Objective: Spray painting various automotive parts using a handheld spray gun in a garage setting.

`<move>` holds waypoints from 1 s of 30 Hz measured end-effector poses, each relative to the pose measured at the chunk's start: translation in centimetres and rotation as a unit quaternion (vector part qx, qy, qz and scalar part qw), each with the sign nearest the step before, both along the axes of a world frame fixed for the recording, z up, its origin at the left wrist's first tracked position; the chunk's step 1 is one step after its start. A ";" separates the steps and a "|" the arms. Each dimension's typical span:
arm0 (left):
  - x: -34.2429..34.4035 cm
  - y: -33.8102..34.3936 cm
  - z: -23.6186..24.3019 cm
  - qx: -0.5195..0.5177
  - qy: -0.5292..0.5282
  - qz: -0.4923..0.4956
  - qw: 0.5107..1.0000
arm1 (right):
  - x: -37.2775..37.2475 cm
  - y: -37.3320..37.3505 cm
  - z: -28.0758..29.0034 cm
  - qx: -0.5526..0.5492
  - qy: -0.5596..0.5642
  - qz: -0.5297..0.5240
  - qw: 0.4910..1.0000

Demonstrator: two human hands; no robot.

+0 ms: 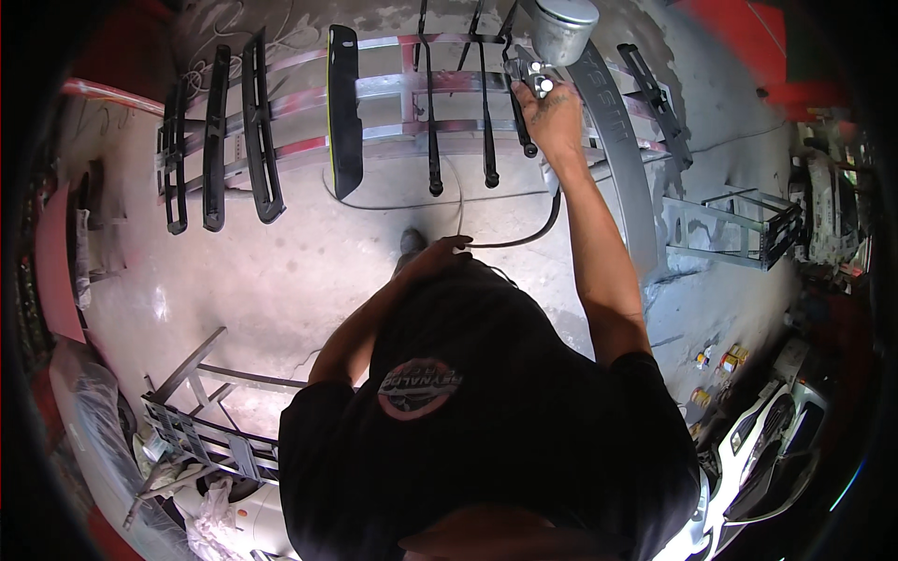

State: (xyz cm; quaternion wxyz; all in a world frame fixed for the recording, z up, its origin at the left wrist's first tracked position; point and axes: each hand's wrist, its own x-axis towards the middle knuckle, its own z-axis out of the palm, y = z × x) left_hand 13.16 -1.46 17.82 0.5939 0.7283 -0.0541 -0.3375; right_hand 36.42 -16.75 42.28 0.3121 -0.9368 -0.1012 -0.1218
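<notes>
Black trim strips (216, 140) and wiper arms (487, 103) hang across a paint-stained metal rack (393, 89) above a concrete floor (281, 271). The right hand (552, 117) is closed around the grip of a spray gun (535, 75), whose grey metal cup (564, 28) stands above the fist, level with the rack's upper rail and just beside the right-most wiper arm. A dark air hose (524, 238) drops from the gun and loops back to the left hand (440, 257), which is curled loosely about it near the waist.

Judgement: good work here calls for holding the gun square to each part, passing evenly, and keeping the hose clear of the hung pieces. A grey curved panel (622, 159) leans at the rack's right end.
</notes>
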 end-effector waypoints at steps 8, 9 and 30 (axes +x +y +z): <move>5.4 -6.9 4.7 -0.130 -0.078 -0.119 0.981 | 0.0 1.7 0.8 0.024 -0.019 -0.100 0.995; 5.6 -6.6 5.0 -0.171 -0.064 -0.123 0.975 | 0.1 2.2 1.1 0.022 -0.036 -0.108 0.993; 4.7 13.6 2.0 -0.203 0.023 -0.312 0.928 | 2.1 18.8 -0.4 -0.086 0.029 -0.224 0.970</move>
